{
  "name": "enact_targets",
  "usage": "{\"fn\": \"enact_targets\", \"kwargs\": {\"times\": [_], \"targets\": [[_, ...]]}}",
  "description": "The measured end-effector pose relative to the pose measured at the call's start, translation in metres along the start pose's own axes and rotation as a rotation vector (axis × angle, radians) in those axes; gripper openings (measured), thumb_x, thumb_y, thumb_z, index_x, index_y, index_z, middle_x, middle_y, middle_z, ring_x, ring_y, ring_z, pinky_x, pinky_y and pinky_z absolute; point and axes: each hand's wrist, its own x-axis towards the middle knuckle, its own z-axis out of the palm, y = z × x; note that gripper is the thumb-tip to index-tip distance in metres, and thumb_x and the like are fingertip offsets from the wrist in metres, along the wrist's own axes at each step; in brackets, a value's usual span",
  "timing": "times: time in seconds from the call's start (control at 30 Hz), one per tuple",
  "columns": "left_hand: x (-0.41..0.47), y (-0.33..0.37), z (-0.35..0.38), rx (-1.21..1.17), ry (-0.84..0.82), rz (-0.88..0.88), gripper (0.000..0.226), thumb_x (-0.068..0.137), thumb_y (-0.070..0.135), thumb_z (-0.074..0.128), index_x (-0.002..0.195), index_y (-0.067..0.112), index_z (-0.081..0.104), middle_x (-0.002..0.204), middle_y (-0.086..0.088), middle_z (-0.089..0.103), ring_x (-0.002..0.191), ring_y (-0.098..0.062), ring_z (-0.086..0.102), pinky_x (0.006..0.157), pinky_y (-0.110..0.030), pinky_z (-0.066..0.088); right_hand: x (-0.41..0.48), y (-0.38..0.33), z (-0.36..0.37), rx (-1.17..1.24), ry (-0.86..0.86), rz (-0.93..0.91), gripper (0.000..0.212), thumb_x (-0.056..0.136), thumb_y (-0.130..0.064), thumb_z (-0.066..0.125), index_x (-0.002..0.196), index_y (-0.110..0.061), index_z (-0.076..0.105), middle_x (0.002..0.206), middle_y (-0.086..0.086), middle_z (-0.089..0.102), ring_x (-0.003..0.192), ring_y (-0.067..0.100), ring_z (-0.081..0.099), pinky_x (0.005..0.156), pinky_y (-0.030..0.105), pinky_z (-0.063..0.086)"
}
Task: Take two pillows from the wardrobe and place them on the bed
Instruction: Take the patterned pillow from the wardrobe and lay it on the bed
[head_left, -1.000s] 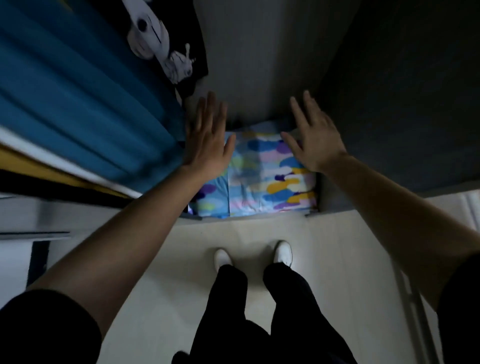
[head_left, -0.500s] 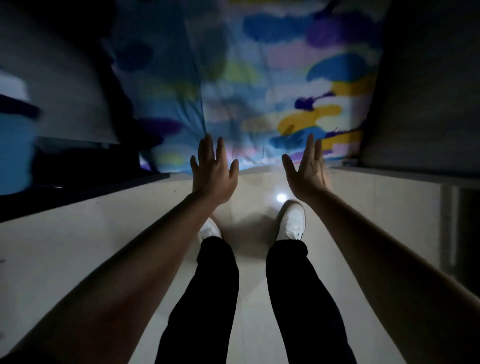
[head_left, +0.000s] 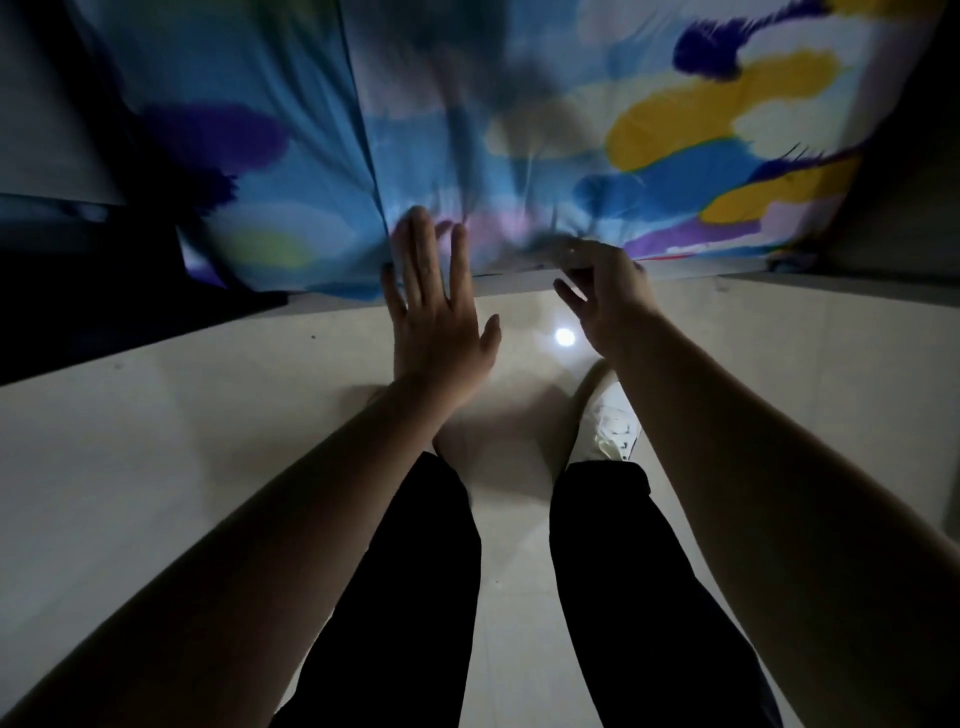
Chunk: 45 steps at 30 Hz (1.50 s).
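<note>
Left hand (head_left: 436, 322): we find it flat and fully spread, back toward the camera, fingertips laid over the lower edge of the right pillow; it has hold of nothing.

Right hand (head_left: 605, 301): we find it partly curled at the same lower edge, fingers bent toward the fabric. Whether they pinch the cloth we cannot tell; the fingertips are blurred.

Right pillow (head_left: 597, 130): the larger of two, patterned in blue, yellow, purple and white, lying on the floor of the wardrobe (head_left: 893, 156), its near edge at the front sill.

Left pillow (head_left: 249, 156): same pattern, mostly blue with purple and a green patch, pressed against the right pillow along a straight seam between them.

Floor (head_left: 208, 441): pale and glossy, with a small bright light reflection between our two hands.

Legs (head_left: 415, 597): in black trousers, with one white shoe (head_left: 610, 426) visible under our right forearm.
</note>
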Motion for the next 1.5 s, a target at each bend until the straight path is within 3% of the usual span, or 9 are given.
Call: {"fn": "enact_targets", "kwargs": {"times": [0.07, 0.33, 0.43, 0.63, 0.83, 1.0, 1.1, 1.2, 1.5], "targets": [[-0.002, -0.005, -0.007, 0.066, 0.037, 0.102, 0.102, 0.077, 0.052, 0.060, 0.154, 0.018, 0.003, 0.159, -0.023, 0.002, 0.147, -0.040, 0.001, 0.114, -0.064, 0.016, -0.012, -0.003, 0.000, 0.062, -0.003, 0.017, 0.017, 0.086, 0.003, 0.063, 0.103, 0.001, 0.063, 0.104, 0.017, 0.068, 0.104, 0.024, 0.067, 0.086, 0.032, 0.058], [0.013, 0.011, -0.076, 0.240, 0.108, 0.302, 0.122, 0.064, 0.052, 0.073, 0.155, 0.021, -0.002, 0.160, -0.022, -0.005, 0.148, -0.037, -0.001, 0.112, -0.069, 0.007, -0.100, -0.030, -0.017, -0.007, -0.111, -0.136, 0.009, 0.088, -0.011, 0.073, 0.095, -0.013, 0.067, 0.084, -0.003, 0.077, 0.083, 0.011, 0.075, 0.078, 0.028, 0.061], [0.026, 0.028, -0.111, 0.228, 0.153, 0.237, 0.095, 0.080, 0.034, 0.061, 0.155, 0.022, 0.003, 0.158, -0.026, 0.013, 0.145, -0.044, 0.014, 0.108, -0.072, 0.018, -0.133, -0.052, -0.016, -0.051, -0.126, -0.244, 0.011, 0.087, -0.017, 0.076, 0.095, -0.018, 0.067, 0.090, -0.002, 0.077, 0.087, 0.012, 0.075, 0.074, 0.028, 0.060], [0.043, 0.024, -0.170, 0.215, 0.124, 0.269, 0.081, 0.079, 0.007, 0.038, 0.153, 0.019, 0.009, 0.157, -0.024, 0.020, 0.141, -0.049, 0.023, 0.106, -0.072, 0.024, -0.184, -0.067, -0.005, -0.648, 0.245, -0.754, 0.041, 0.085, -0.062, 0.063, 0.068, -0.025, 0.060, 0.062, -0.013, 0.062, 0.061, 0.002, 0.062, 0.055, 0.018, 0.045], [0.048, 0.017, -0.225, 0.257, 0.049, 0.320, 0.085, 0.076, 0.013, 0.045, 0.153, 0.021, 0.009, 0.160, -0.019, 0.011, 0.144, -0.046, 0.015, 0.108, -0.070, 0.019, -0.200, -0.075, -0.010, -1.153, 0.535, -1.423, 0.064, 0.076, -0.052, 0.070, 0.122, -0.014, 0.046, 0.132, 0.025, 0.054, 0.121, 0.038, 0.049, 0.100, 0.048, 0.040], [0.051, 0.013, -0.246, 0.224, 0.017, 0.305, 0.070, 0.084, 0.026, 0.024, 0.153, 0.021, 0.016, 0.161, -0.016, 0.013, 0.145, -0.043, 0.016, 0.109, -0.069, 0.016, -0.172, -0.120, 0.004, -1.743, 0.285, -1.179, 0.081, 0.095, -0.030, 0.058, 0.159, -0.024, 0.009, 0.164, 0.023, 0.007, 0.150, 0.046, 0.005, 0.121, 0.060, 0.005], [0.049, 0.016, -0.255, 0.218, -0.065, 0.271, 0.068, 0.087, 0.025, 0.002, 0.154, 0.021, 0.013, 0.161, -0.014, 0.013, 0.145, -0.041, 0.017, 0.110, -0.067, 0.015, -0.178, -0.125, 0.006, -1.727, 0.216, -1.080, 0.071, 0.098, -0.010, 0.039, 0.159, -0.027, 0.006, 0.165, 0.018, 0.011, 0.149, 0.047, 0.011, 0.120, 0.061, 0.012], [0.040, 0.020, -0.269, 0.215, -0.095, 0.263, 0.059, 0.095, 0.027, 0.007, 0.154, 0.021, 0.012, 0.161, -0.013, 0.013, 0.146, -0.037, 0.017, 0.112, -0.064, 0.015, -0.202, -0.126, 0.003, -1.696, 0.200, -1.057, 0.067, 0.096, -0.013, 0.026, 0.159, -0.026, 0.008, 0.164, 0.017, 0.014, 0.148, 0.047, 0.015, 0.119, 0.060, 0.016], [0.012, 0.059, -0.419, 0.174, 0.150, 0.460, 0.068, 0.075, -0.002, 0.052, 0.142, 0.009, 0.042, 0.134, -0.019, 0.052, 0.121, -0.038, 0.048, 0.097, -0.051, 0.039, -0.340, -0.170, -0.025, -1.434, 0.403, -1.222, 0.073, 0.086, 0.000, 0.051, 0.154, -0.015, 0.031, 0.151, 0.016, 0.045, 0.133, 0.040, 0.046, 0.111, 0.051, 0.035]]}}
